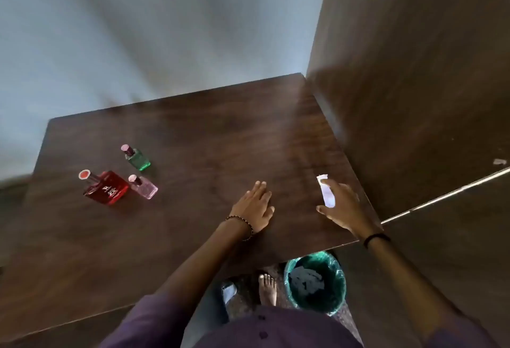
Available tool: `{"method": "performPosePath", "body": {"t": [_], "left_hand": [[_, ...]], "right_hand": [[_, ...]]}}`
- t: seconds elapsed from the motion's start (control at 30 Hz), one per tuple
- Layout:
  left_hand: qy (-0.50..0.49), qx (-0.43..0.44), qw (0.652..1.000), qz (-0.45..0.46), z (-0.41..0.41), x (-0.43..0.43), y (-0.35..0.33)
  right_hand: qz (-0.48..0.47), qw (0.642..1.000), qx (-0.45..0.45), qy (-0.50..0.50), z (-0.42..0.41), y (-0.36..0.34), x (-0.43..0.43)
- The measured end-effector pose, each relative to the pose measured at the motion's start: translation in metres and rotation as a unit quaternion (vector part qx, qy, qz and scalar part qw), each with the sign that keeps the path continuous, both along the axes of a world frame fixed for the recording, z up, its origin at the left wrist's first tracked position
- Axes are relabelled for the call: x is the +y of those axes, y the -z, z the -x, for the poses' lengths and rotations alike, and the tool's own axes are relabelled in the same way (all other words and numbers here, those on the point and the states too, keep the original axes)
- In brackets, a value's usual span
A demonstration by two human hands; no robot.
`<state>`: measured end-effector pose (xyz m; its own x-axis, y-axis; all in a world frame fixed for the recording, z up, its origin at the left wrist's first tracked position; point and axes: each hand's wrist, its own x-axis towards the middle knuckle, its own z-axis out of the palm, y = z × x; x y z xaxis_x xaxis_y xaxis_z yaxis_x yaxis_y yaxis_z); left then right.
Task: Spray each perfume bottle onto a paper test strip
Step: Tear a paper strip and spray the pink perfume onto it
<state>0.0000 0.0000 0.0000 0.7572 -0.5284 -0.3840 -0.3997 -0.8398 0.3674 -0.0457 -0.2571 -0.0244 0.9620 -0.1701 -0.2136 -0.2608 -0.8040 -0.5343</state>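
The left hand [255,204] lies flat and open on the surface [193,137]. The right hand [343,204], fingers spread, reaches over the paper strip [325,191] near the right edge; I cannot tell if it touches. The strip lies flat, its long axis pointing away from the person. Picking it up seems the step in hand. Next comes a pinch, then the 3 bottles [106,187], well apart to the left.

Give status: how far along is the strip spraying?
No sign of spraying yet. The red bottle, green bottle and pink bottle stand capped, untouched, at left. The right hand touches the paper strip; the left hand lies flat on the table. Left: all three sprays.
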Motion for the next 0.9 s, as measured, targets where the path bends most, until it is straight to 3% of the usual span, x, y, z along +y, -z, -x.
{"method": "performPosePath", "body": {"t": [0.17, 0.43, 0.9], "left_hand": [[0.027, 0.01, 0.999, -0.026, 0.001, -0.003, 0.007], [0.045, -0.008, 0.999, -0.022, 0.0, -0.005, 0.005], [0.17, 0.012, 0.985, -0.034, -0.002, -0.023, 0.008]], "right_hand": [[-0.052, 0.997, 0.004, 0.05, 0.015, 0.005, -0.006], [-0.103, 0.994, -0.004, 0.025, 0.019, 0.01, 0.023], [0.009, 0.998, -0.046, -0.041, 0.008, 0.007, 0.036]]}}
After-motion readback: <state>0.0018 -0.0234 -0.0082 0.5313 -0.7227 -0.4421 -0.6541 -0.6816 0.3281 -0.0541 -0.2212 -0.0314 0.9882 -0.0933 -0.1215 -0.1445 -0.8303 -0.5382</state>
